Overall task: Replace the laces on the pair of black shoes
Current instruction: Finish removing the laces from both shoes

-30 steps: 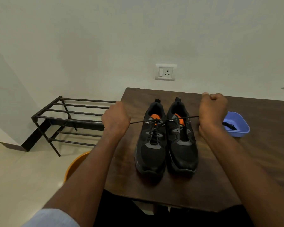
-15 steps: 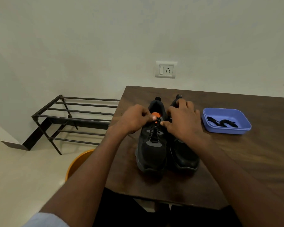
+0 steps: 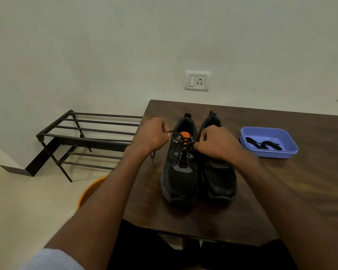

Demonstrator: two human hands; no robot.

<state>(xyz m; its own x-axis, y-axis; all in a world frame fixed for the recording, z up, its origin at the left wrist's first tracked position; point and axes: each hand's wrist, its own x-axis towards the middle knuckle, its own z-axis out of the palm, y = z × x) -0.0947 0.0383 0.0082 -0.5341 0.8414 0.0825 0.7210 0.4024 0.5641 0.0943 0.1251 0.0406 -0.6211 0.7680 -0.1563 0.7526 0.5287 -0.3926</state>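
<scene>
Half a second back both hands sat bunched over the tongue; now they have drawn apart a little, lace ends lifted. Left hand (image 3: 154,136) curled, pinching a loop of the lace (image 3: 180,142) beside the collar of the left shoe (image 3: 180,164). Right hand (image 3: 217,143) curled too, pinching the other end over the right shoe (image 3: 218,172). Both shoes side by side on the table (image 3: 291,191), toes toward me. Spare laces (image 3: 262,144) in the blue tray (image 3: 290,151), well to the right. Likely tying off: keep even tension, cross ends close to the top eyelets, don't let the loop slip.
</scene>
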